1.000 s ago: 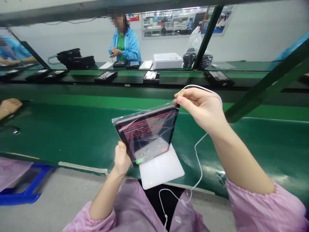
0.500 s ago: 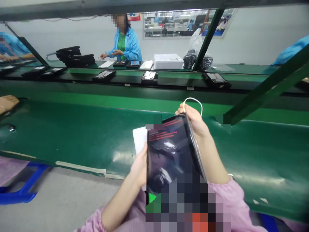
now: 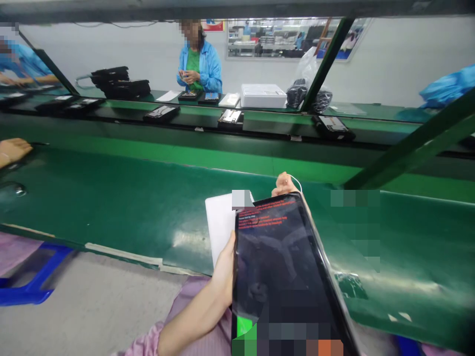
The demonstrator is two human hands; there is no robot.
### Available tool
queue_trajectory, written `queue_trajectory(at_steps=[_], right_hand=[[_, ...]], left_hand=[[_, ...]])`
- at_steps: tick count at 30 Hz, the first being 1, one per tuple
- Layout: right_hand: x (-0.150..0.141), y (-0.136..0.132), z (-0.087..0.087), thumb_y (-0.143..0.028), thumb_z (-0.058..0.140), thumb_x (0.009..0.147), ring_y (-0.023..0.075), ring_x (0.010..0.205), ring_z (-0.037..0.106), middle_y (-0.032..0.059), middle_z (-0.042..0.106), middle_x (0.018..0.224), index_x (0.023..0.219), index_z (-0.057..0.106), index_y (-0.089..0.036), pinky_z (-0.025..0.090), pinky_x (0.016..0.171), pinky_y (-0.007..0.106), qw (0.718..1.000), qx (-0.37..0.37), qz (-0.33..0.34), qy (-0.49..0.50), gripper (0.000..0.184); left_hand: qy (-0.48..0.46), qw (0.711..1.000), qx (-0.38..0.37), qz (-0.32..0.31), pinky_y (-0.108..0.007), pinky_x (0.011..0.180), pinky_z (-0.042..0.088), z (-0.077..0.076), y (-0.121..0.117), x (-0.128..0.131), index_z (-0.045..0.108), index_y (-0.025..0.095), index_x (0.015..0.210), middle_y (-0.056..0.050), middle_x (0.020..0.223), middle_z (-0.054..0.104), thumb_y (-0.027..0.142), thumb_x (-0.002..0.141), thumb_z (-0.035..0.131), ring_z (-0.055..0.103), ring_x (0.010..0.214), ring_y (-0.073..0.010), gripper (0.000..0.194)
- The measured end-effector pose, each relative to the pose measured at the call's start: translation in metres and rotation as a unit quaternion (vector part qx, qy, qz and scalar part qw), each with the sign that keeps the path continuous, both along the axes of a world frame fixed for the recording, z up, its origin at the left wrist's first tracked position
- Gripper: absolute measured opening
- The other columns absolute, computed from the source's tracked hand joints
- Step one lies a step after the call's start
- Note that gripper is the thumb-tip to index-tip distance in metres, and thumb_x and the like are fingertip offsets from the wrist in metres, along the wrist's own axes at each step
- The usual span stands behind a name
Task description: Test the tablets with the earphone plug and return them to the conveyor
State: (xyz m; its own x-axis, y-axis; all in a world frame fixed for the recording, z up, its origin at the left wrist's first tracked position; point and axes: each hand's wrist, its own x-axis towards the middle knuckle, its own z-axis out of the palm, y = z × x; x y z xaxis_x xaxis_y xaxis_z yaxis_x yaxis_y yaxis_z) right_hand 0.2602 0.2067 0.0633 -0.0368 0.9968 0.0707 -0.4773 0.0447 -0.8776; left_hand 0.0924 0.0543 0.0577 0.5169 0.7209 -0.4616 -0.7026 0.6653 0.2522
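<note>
A black tablet (image 3: 282, 267) with red text at the top of its screen stands upright close in front of me. My left hand (image 3: 223, 274) grips its left edge, thumb on the bezel. Only the fingertips of my right hand (image 3: 284, 185) show above the tablet's top edge, pinched round a thin white cable (image 3: 297, 182). Behind the tablet, a white flat sheet or pad (image 3: 219, 225) sticks out on the left. The tablet hides the rest of my right hand and arm.
A green conveyor belt (image 3: 111, 198) runs across in front of me. Several black devices (image 3: 161, 113) lie on a farther belt. A person in a blue coat (image 3: 198, 64) works beyond it beside a white box (image 3: 262, 95). Another person's hand (image 3: 13, 150) rests at far left.
The tablet has turned from tilted landscape to upright and come closer to my face. My right hand dropped from above the tablet to behind its top edge, still holding the cable.
</note>
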Motion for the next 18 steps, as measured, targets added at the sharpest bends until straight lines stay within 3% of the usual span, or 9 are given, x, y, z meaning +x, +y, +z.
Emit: queue_trajectory(at_steps=[3, 5, 8, 10, 14, 16, 18], right_hand=[[0.019, -0.007, 0.005, -0.053, 0.084, 0.063, 0.0162, 0.077, 0.065, -0.0035, 0.062, 0.078, 0.079, 0.058, -0.024, 0.053, 0.07, 0.028, 0.996, -0.031, -0.083, 0.011, 0.042], [0.048, -0.016, 0.009, -0.047, 0.085, 0.059, 0.017, 0.078, 0.065, -0.0024, 0.063, 0.079, 0.08, 0.059, -0.024, 0.053, 0.073, 0.031, 0.985, -0.024, -0.172, 0.016, 0.041], [0.107, -0.042, 0.02, -0.037, 0.079, 0.063, 0.0182, 0.072, 0.064, -0.0007, 0.062, 0.074, 0.084, 0.066, -0.026, 0.054, 0.073, 0.034, 0.942, 0.024, -0.332, -0.042, 0.028], [0.146, -0.068, 0.03, -0.033, 0.076, 0.069, 0.023, 0.071, 0.064, 0.001, 0.06, 0.067, 0.084, 0.069, -0.035, 0.053, 0.071, 0.037, 0.905, 0.053, -0.404, -0.126, 0.016], [0.195, -0.126, 0.045, -0.038, 0.07, 0.076, 0.0307, 0.091, 0.065, 0.0046, 0.064, 0.077, 0.083, 0.07, -0.043, 0.05, 0.078, 0.044, 0.84, 0.082, -0.471, -0.257, 0.009], [0.205, -0.146, 0.047, -0.042, 0.07, 0.074, 0.0325, 0.091, 0.065, 0.0047, 0.065, 0.082, 0.077, 0.069, -0.042, 0.049, 0.077, 0.047, 0.82, 0.055, -0.465, -0.329, 0.003], [0.208, -0.153, 0.044, -0.047, 0.068, 0.072, 0.0322, 0.081, 0.065, 0.0065, 0.067, 0.085, 0.072, 0.068, -0.04, 0.05, 0.071, 0.048, 0.81, -0.005, -0.411, -0.418, 0.007]], left_hand=[[0.031, 0.999, -0.028, 0.033, -0.041, 0.095, 0.051, 0.006, -0.002, -0.015, 0.069, 0.01, 0.111, -0.013, 0.098, 0.074, 0.057, 0.093, 0.044, 0.07, 0.095, -0.0276, 0.056], [0.081, 0.994, -0.045, 0.062, -0.04, 0.088, 0.055, 0.009, 0.003, -0.027, 0.07, 0.009, 0.107, -0.013, 0.093, 0.074, 0.056, 0.093, 0.044, 0.071, 0.085, -0.0265, 0.055], [0.142, 0.982, -0.064, 0.111, -0.042, 0.081, 0.057, 0.008, 0.02, -0.04, 0.069, 0.01, 0.107, -0.013, 0.092, 0.074, 0.055, 0.094, 0.041, 0.072, 0.081, -0.0269, 0.054], [0.178, 0.972, -0.072, 0.135, -0.043, 0.081, 0.057, 0.005, 0.033, -0.046, 0.066, 0.01, 0.111, -0.014, 0.092, 0.074, 0.055, 0.095, 0.037, 0.072, 0.081, -0.0278, 0.056], [0.207, 0.97, -0.046, 0.117, -0.048, 0.084, 0.055, -0.002, 0.053, -0.051, 0.059, 0.006, 0.122, -0.018, 0.097, 0.073, 0.054, 0.097, 0.031, 0.071, 0.086, -0.0305, 0.061], [0.216, 0.97, -0.036, 0.106, -0.048, 0.085, 0.055, -0.005, 0.057, -0.052, 0.057, 0.006, 0.124, -0.019, 0.099, 0.072, 0.053, 0.097, 0.033, 0.071, 0.087, -0.0309, 0.06], [0.228, 0.968, -0.036, 0.098, -0.048, 0.083, 0.055, -0.006, 0.059, -0.052, 0.059, 0.005, 0.121, -0.019, 0.096, 0.073, 0.052, 0.096, 0.038, 0.072, 0.084, -0.031, 0.058]])
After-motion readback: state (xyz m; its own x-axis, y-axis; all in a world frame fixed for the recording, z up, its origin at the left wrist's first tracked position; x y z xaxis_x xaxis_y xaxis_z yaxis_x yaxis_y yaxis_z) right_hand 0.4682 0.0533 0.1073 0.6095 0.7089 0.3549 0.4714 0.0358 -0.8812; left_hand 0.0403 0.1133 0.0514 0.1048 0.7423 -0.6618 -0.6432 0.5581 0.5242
